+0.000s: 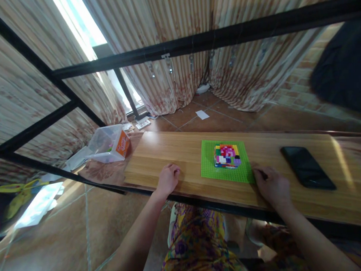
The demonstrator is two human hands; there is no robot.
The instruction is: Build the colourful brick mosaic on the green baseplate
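Note:
A green studded baseplate [208, 166] lies on the wooden tabletop, bearing a low square build of multicoloured toy bricks [227, 155]. Pink and red bricks fill the middle of its top. To the left of the plate, my left hand [169, 176] rests on the table, loosely closed with nothing visible in it. My right hand [271, 183] lies at the plate's lower right edge, fingers curled in. Its fingertips are close to that edge; whether they touch it I cannot tell.
A black phone [307, 167] lies right of my right hand. Beyond the table's left end stands a clear plastic box [105, 144] with an orange label and a few small pieces inside. A black metal bar [195, 43] crosses above the table, before the striped curtains [164, 17].

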